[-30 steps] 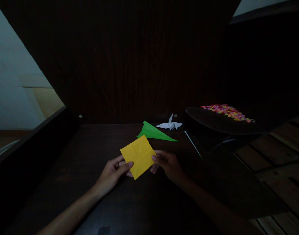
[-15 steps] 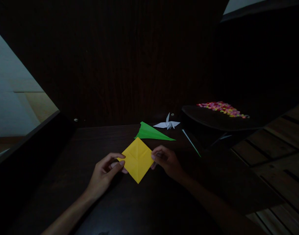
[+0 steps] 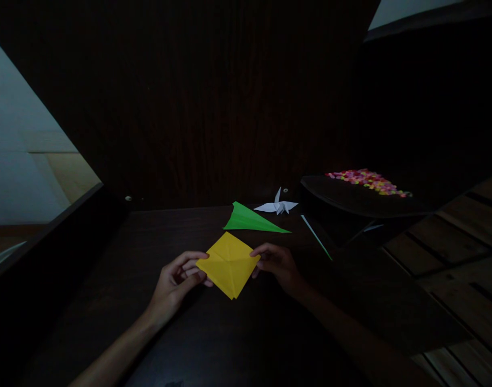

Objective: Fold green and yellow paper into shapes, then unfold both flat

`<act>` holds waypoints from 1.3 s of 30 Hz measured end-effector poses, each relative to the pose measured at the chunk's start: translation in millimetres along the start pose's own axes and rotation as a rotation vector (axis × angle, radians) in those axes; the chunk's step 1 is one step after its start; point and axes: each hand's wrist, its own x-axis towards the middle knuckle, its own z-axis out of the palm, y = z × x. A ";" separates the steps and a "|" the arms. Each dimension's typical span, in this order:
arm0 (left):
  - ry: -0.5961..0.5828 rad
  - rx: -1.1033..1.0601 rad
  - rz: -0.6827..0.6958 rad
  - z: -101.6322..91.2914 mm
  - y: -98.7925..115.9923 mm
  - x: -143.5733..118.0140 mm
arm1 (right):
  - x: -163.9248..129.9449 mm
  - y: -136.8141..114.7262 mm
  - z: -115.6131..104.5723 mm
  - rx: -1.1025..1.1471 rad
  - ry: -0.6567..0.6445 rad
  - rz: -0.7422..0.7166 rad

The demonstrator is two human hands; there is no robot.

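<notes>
So the yellow paper (image 3: 229, 263) is sitting diamond-wise right between the two hands, low over the dark table (image 3: 149, 252), one corner pointing away from the person and one pointing back at them. You can see creases crossing near its middle, and the near half looks doubled over (hard to be sure in this light). Its side-to-side diagonal runs straight from one hand to the other, so neither hand is really nearer: each has its own corner.

The left hand (image 3: 174, 282) pinches the left corner, thumb on top and fingers curled under, closed on the paper. The right hand (image 3: 279, 264) does the same at the right corner, fingertips closed on the edge.

Just beyond the yellow sheet, apart from it, lies a green folded paper (image 3: 250, 220) with its long point aimed to the right. Behind that is a small white paper crane (image 3: 278, 205). Further right there's a dark tray (image 3: 351, 199) with a heap of tiny colourful bits (image 3: 367, 180) on it.
</notes>
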 end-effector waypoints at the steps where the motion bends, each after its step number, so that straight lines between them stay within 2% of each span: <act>1: -0.001 -0.007 -0.001 0.6 0.1 0.3 | -0.1 1.2 -0.8 0.005 -0.002 0.001; 14: -0.014 -0.069 -0.012 -0.8 -3.3 3.7 | -1.7 4.8 -4.9 -0.020 0.042 -0.034; 19: 0.044 0.004 -0.016 -5.1 -8.3 1.6 | -1.3 7.1 -7.3 -0.005 0.053 -0.034; 25: 0.089 0.085 -0.047 -1.6 -1.8 -4.3 | -0.9 9.4 -9.2 0.046 0.046 -0.017; 31: 0.002 0.085 -0.065 -0.9 5.5 -0.1 | 0.5 10.0 -11.2 0.015 0.062 -0.028; 39: -0.025 0.062 -0.067 -2.6 3.6 1.5 | -0.4 7.3 -11.2 -0.018 0.080 -0.047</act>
